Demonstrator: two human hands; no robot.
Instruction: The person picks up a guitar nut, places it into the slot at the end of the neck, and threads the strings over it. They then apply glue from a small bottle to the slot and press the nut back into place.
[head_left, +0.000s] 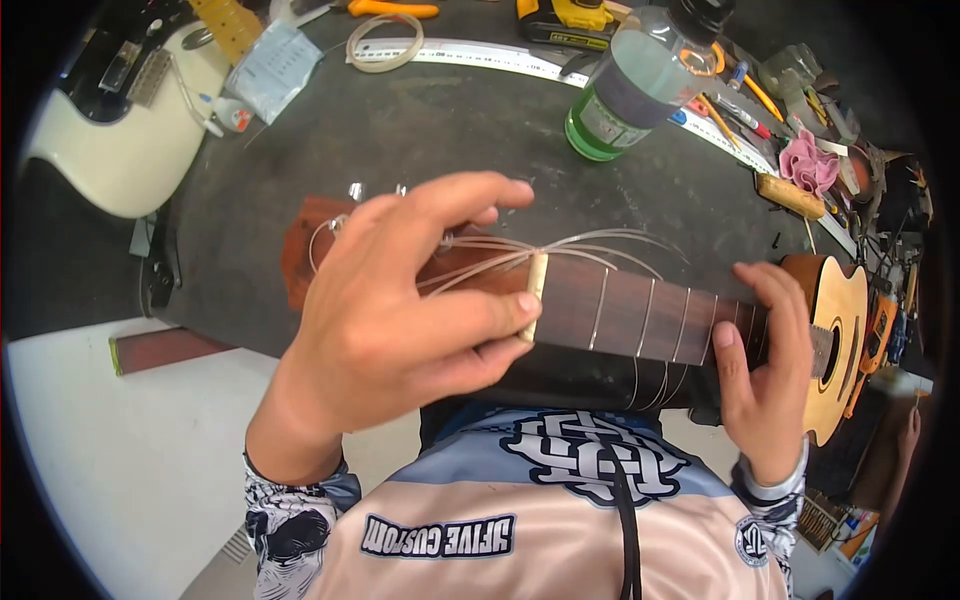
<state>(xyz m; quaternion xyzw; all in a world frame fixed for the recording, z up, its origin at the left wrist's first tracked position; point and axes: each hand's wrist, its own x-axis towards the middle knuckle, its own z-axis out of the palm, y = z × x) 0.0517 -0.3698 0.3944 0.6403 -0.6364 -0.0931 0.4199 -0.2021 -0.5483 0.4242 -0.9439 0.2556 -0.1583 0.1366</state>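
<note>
An acoustic guitar (838, 345) lies across the workbench, its headstock (300, 255) to the left. My left hand (385, 300) is over the headstock, with two fingertips pressed together at the near end of the pale nut (538, 275); another finger is raised. Loose strings (590, 240) fan out over the nut, and some hang below the fretboard (620, 315). Farther along the neck, my right hand (765, 365) rests across the fretboard, thumb and forefinger spread apart. Its other fingers are partly hidden.
A bottle of green liquid (625, 90) stands behind the neck, near a long white ruler (470, 57) and a coil (385, 40). A cream electric guitar body (130, 150) is at upper left. Pens, a pink cloth (808, 163) and tools crowd the right.
</note>
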